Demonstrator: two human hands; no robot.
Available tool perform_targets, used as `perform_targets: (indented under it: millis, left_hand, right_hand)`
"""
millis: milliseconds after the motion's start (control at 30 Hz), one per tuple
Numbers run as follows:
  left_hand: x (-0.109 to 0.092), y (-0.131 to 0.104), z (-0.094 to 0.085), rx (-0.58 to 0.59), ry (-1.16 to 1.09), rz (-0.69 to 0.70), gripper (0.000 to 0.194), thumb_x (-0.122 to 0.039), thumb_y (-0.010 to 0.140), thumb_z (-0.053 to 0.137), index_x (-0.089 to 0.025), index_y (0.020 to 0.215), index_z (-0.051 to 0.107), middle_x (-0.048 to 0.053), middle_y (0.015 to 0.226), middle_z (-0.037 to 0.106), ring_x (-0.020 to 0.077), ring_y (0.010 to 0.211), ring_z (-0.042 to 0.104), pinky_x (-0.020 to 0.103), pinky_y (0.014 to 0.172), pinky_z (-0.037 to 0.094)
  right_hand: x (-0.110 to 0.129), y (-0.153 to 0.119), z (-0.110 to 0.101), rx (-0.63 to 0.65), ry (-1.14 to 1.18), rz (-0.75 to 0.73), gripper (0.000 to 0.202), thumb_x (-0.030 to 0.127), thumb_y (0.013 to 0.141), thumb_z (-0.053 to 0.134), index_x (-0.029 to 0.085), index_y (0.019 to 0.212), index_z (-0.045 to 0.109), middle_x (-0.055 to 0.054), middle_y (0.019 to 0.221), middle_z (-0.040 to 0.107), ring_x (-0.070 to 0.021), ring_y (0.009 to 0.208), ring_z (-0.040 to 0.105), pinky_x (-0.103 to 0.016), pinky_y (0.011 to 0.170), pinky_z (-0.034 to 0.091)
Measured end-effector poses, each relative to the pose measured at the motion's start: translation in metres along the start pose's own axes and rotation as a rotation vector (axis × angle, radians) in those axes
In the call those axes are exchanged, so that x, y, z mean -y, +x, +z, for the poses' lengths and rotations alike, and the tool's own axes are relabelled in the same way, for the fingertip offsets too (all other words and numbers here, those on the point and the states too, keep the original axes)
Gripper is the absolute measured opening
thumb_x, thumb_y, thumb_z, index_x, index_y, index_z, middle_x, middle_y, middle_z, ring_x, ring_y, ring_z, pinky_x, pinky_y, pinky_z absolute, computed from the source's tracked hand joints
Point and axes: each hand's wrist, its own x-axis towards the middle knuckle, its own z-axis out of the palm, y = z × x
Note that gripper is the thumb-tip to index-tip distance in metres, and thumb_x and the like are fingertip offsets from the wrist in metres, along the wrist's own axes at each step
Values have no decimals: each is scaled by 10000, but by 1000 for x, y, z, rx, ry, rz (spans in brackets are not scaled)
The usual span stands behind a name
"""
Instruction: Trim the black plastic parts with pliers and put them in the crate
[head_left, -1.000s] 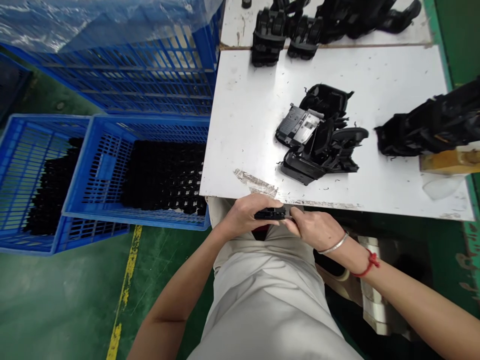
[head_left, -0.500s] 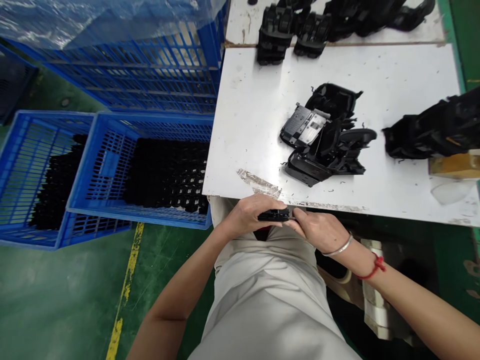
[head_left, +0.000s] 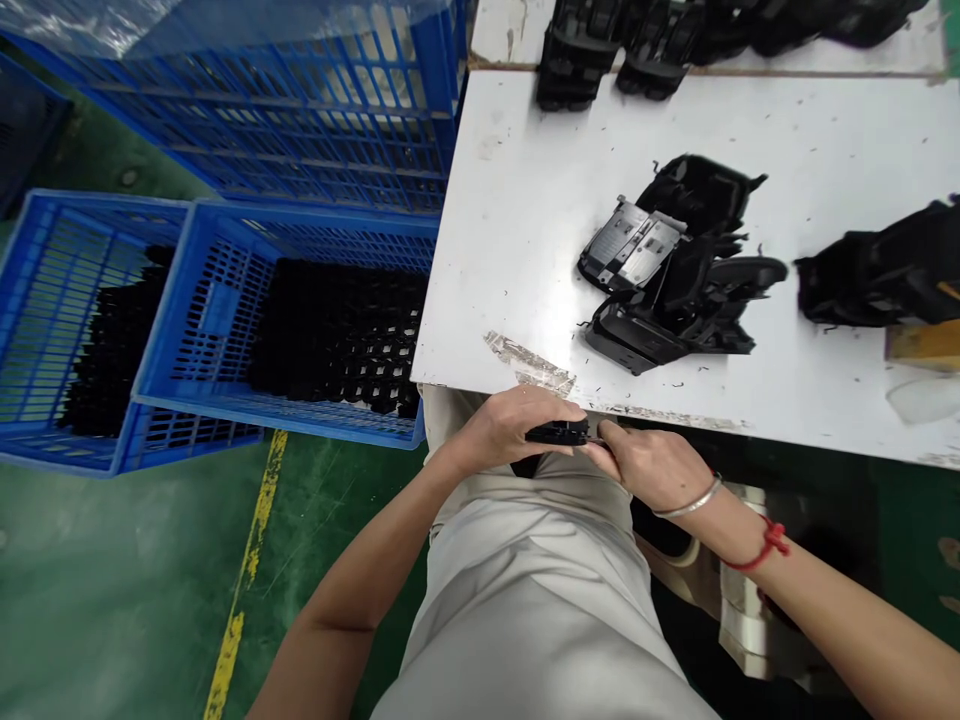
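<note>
Part (head_left: 556, 433) sits just off the worktop (head_left: 487, 270)'s near edge, its long axis running left to right; my left hand (head_left: 501, 428) grips it, thumb above, fingers below; my right hand (head_left: 660, 468), pinched narrow on a thin thing (head_left: 595, 440), meets its right end.

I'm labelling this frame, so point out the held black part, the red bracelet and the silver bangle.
Held black part (head_left: 556, 433): head view, exposed middle.
Red bracelet (head_left: 775, 538): head view, its knot.
Silver bangle (head_left: 691, 504): head view, middle of its band.
</note>
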Motion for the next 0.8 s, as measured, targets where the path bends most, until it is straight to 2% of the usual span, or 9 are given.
perform_targets:
  millis: [167, 267, 433, 600, 800]
  left_hand:
    - [1, -2, 0, 38, 8, -30, 230, -301, 839, 638, -153, 1015, 643, 73, 970, 726, 174, 942, 678, 300, 879, 539]
    - [1, -2, 0, 32, 2, -38, 262, -311, 821, 659, -159, 1033, 643, 76, 978, 728, 172, 931, 684, 292, 860, 551]
    - [-2, -1, -1, 22, 46, -40, 325, -335, 777, 701, -159, 1044, 642, 81, 984, 734, 180, 931, 692, 296, 850, 566]
    - [-2, -2, 0, 21, 43, -49, 343, -329, 769, 710, -154, 1055, 638, 82, 994, 732, 181, 940, 693, 298, 856, 571]
    - [-3, 1, 2, 21, 56, -55, 360, -311, 736, 741, -140, 1037, 642, 86, 965, 735, 182, 918, 697, 289, 843, 573]
  right_hand:
    - [0, 0, 5, 17, 17, -4, 663, 483, 983, 68, 143, 744, 585, -48, 449, 529, -145, 365, 440, -262, 423, 104]
    - [-1, -1, 0, 35, 85, -23, 597, 496, 983, 118, 157, 763, 557, -29, 477, 524, -142, 394, 449, -257, 424, 130]
    - [-7, -7, -13, 37, 273, -32, 393, 363, 985, 195, 188, 778, 479, 5, 547, 504, -129, 448, 441, -237, 455, 244]
    - [-7, -20, -8, -90, 148, -70, 380, 317, 998, 193, 177, 785, 475, -1, 588, 522, -117, 452, 438, -242, 439, 203]
    - [-2, -25, -2, -130, 30, -59, 393, 296, 1001, 199, 169, 771, 490, 0, 592, 526, -98, 430, 394, -257, 431, 124]
